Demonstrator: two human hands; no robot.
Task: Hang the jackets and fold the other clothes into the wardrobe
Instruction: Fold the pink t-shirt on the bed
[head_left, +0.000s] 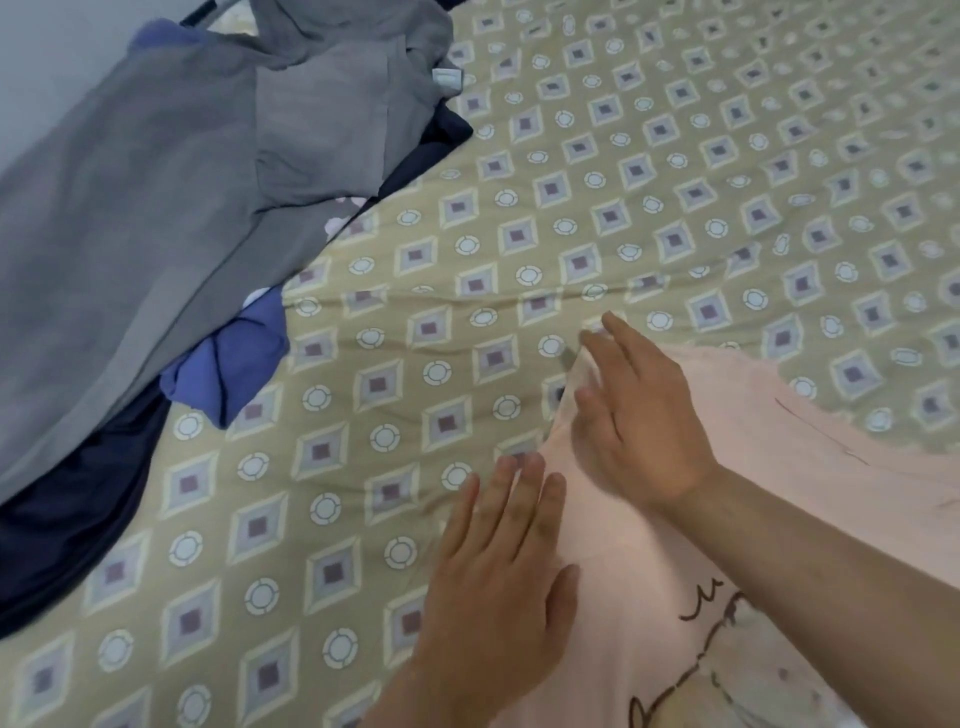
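1. The left hand (493, 571) lies flat on the near edge of the pink shirt (649, 561), fingers straight and close together, grip wide and holding nothing.
2. The right hand (639, 421) rests flat farther along the same edge, fingers spread (slightly blurred), grip wide as well.
3. The pink shirt is spread on the bed (675, 182) at lower right, with a dark line drawing printed on it.
4. Well apart, at upper left, a grey garment (182, 182) lies over a navy garment (67, 493), with a blue garment (234, 374) poking out beside them.
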